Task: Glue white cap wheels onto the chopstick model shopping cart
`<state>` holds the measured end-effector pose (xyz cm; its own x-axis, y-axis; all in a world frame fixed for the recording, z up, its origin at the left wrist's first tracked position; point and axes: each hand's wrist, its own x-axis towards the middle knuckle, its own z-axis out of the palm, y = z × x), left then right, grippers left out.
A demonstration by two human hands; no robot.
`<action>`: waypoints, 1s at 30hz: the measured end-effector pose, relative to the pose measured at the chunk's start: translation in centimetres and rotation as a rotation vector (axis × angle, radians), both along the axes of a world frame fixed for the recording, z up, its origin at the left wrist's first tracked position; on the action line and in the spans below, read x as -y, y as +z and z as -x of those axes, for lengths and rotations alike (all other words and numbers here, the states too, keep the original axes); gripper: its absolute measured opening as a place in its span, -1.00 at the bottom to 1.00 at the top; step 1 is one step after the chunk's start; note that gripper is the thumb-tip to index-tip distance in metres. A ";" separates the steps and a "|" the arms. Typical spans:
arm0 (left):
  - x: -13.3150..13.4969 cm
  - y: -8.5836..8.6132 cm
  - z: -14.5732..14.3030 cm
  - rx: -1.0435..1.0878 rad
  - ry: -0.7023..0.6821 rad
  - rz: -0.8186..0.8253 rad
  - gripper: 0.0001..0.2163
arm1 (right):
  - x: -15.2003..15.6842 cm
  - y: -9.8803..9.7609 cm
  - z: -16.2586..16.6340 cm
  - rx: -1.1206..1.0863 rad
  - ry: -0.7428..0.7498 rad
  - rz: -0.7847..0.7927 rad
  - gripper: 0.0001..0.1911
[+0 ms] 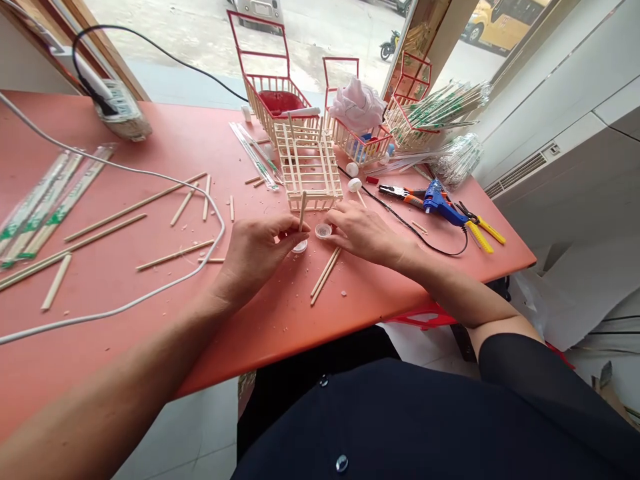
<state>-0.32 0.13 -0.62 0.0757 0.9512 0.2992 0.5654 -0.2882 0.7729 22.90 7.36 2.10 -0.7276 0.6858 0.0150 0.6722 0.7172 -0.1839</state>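
Observation:
My left hand (257, 252) pinches a short wooden stick (302, 208) that stands upright on a small white cap (301, 247) on the red table (165, 167). My right hand (361, 232) rests on the table beside it, fingers curled near a second white cap (323, 231). Two loose chopsticks (325, 272) lie partly under the right hand. Just behind both hands stands a bare wooden stick basket (307, 168).
Loose sticks (107, 223) and wrapped chopsticks (47, 200) lie at the left, with a white cable (150, 175) looping across. Red-framed stick carts (273, 90) stand at the back. A blue glue gun (443, 203), pliers (403, 194) and yellow cutters (483, 230) lie at the right near the table edge.

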 end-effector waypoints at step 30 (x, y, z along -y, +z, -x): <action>-0.5 -0.2 0.5 -0.015 0.083 0.035 -0.85 | 0.7 3.5 -10.9 -0.531 -0.297 -0.328 -0.82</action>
<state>-0.84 0.61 -0.84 0.0008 0.9641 0.2655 0.5980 -0.2132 0.7726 33.82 6.62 5.60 -0.3463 0.7540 0.5582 0.7274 0.5915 -0.3478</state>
